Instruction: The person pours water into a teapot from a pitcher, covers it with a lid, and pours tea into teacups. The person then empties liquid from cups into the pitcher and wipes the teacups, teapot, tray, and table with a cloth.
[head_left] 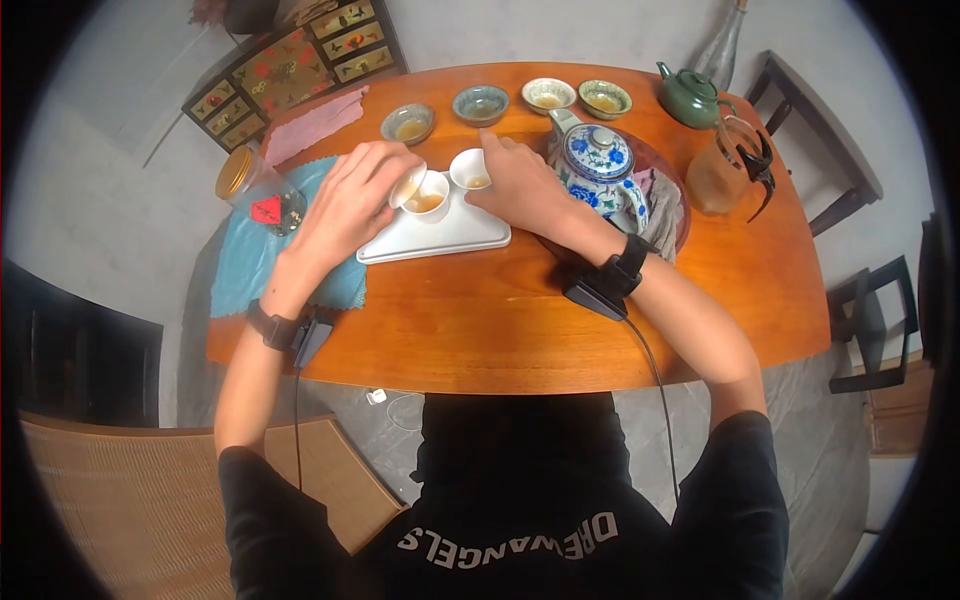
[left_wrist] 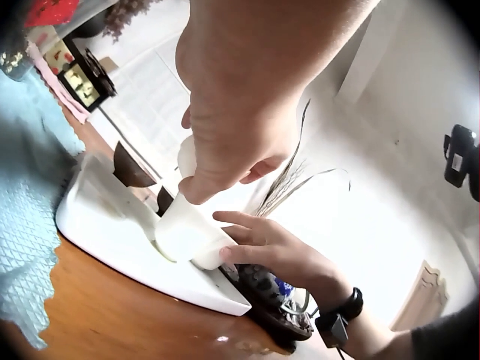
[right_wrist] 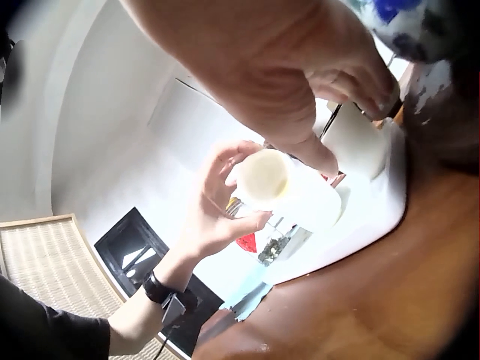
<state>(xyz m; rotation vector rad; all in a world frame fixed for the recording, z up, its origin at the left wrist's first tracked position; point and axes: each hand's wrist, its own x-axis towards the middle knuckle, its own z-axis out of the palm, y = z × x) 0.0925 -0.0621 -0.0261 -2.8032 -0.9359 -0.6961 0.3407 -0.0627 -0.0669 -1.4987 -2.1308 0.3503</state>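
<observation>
My left hand grips a small white cup, tilted over a second white cup that stands on the white tray with yellowish liquid inside. In the right wrist view the held cup shows its mouth and a little liquid. My right hand is at a third white cup on the tray's right part, thumb and fingers around its side; this cup also holds some liquid. The left wrist view shows the right hand's fingers touching that cup.
Several patterned bowls with liquid line the back. A blue-and-white teapot stands close beside my right forearm, with a glass pitcher and green teapot farther right. A glass jar rests on a blue cloth at left.
</observation>
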